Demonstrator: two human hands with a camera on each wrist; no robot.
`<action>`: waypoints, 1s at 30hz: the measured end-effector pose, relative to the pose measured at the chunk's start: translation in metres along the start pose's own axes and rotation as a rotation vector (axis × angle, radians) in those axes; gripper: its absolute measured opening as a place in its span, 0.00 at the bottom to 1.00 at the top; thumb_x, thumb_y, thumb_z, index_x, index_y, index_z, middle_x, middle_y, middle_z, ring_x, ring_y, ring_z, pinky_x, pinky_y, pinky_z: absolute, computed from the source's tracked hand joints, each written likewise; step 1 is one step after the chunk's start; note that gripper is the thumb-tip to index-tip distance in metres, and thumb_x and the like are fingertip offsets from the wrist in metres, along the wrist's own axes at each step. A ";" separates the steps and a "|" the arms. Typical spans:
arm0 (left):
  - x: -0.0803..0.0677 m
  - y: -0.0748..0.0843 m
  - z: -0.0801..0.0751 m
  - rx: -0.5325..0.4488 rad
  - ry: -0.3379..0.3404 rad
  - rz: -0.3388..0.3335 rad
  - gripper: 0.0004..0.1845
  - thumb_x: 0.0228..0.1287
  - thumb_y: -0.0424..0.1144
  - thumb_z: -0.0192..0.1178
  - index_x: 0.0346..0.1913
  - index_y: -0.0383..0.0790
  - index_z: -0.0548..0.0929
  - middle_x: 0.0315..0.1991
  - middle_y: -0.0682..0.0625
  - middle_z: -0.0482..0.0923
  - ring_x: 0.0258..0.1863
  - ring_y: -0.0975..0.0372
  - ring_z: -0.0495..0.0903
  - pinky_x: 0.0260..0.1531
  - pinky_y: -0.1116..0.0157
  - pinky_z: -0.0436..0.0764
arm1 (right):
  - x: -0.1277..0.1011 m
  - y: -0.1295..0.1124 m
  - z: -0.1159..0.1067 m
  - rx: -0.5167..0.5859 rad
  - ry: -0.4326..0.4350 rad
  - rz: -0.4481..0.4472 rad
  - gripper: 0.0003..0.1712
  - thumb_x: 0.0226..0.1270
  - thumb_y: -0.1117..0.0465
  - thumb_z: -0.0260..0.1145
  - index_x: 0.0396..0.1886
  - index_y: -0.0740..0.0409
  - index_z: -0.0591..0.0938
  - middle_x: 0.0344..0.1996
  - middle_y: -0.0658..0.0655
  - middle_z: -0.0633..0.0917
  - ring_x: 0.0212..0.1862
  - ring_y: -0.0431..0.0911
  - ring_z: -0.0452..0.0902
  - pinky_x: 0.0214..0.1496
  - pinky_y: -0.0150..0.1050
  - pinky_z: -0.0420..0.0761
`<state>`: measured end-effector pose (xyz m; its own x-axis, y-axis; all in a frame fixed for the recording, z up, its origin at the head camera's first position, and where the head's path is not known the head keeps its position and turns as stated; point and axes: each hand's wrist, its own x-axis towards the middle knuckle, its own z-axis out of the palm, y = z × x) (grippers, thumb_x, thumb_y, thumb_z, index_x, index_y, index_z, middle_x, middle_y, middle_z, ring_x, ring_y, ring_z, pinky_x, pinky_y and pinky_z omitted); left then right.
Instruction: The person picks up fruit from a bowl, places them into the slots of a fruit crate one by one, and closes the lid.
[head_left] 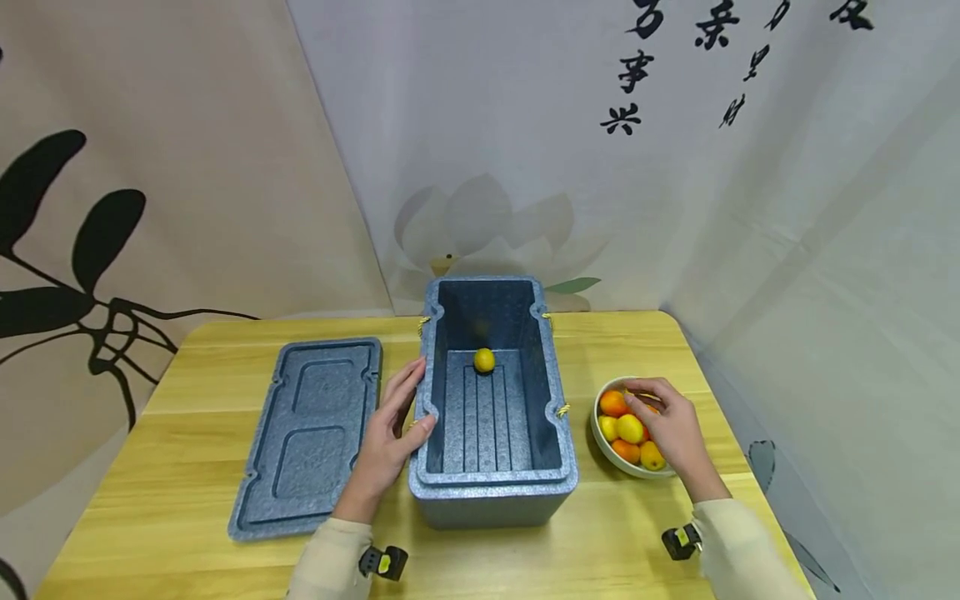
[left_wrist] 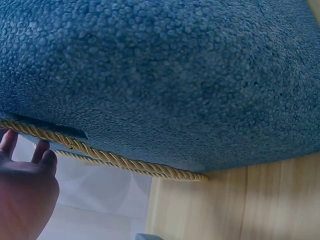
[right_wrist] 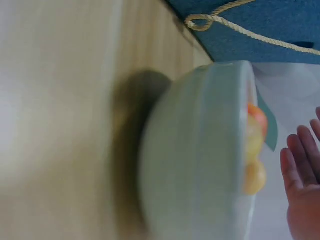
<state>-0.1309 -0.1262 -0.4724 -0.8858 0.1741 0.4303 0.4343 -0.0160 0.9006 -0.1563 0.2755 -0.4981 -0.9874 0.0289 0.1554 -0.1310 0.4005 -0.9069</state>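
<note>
A blue-grey foam box (head_left: 495, 492) stands uncovered with one small yellow fruit (head_left: 484, 360) lying inside towards its far end. My left hand (head_left: 393, 433) rests against the box's left side, thumb at the rim. In the left wrist view, its fingertips touch the box wall beside a twisted gold rope (left_wrist: 125, 162). To the right is a pale round bowl (head_left: 597, 437) of several small orange and yellow fruits (head_left: 630, 428). Over the bowl's far right side hovers my right hand (head_left: 667, 421). The right wrist view shows its fingers fairly straight above the fruits, with nothing between them.
The matching foam lid (head_left: 322, 437) lies flat on the wooden table (head_left: 180, 450), left of the box. Gold rope also shows on the box's right side. Printed curtains (head_left: 495, 125) hang behind the table and along its right side.
</note>
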 end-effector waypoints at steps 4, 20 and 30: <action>-0.001 0.000 0.001 -0.002 -0.009 0.004 0.35 0.62 0.23 0.57 0.74 0.34 0.63 0.74 0.41 0.54 0.73 0.52 0.53 0.69 0.64 0.52 | -0.012 0.011 -0.001 -0.015 0.039 0.024 0.16 0.67 0.64 0.66 0.50 0.70 0.82 0.49 0.63 0.79 0.51 0.46 0.78 0.50 0.25 0.75; -0.005 0.000 0.002 0.012 0.000 0.013 0.35 0.64 0.25 0.56 0.75 0.37 0.62 0.75 0.43 0.53 0.74 0.52 0.51 0.68 0.67 0.52 | -0.030 0.031 -0.004 -0.168 -0.047 -0.034 0.19 0.62 0.64 0.71 0.52 0.66 0.82 0.50 0.59 0.78 0.54 0.54 0.73 0.56 0.29 0.72; -0.002 -0.004 0.002 0.022 0.013 0.025 0.35 0.63 0.25 0.55 0.74 0.37 0.62 0.75 0.42 0.53 0.73 0.51 0.51 0.68 0.68 0.54 | -0.025 0.034 -0.003 -0.244 -0.086 -0.108 0.19 0.59 0.66 0.73 0.50 0.62 0.83 0.50 0.58 0.78 0.53 0.50 0.71 0.55 0.33 0.72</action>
<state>-0.1305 -0.1242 -0.4768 -0.8765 0.1607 0.4539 0.4600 0.0010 0.8879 -0.1354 0.2913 -0.5313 -0.9742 -0.0998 0.2022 -0.2207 0.6062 -0.7641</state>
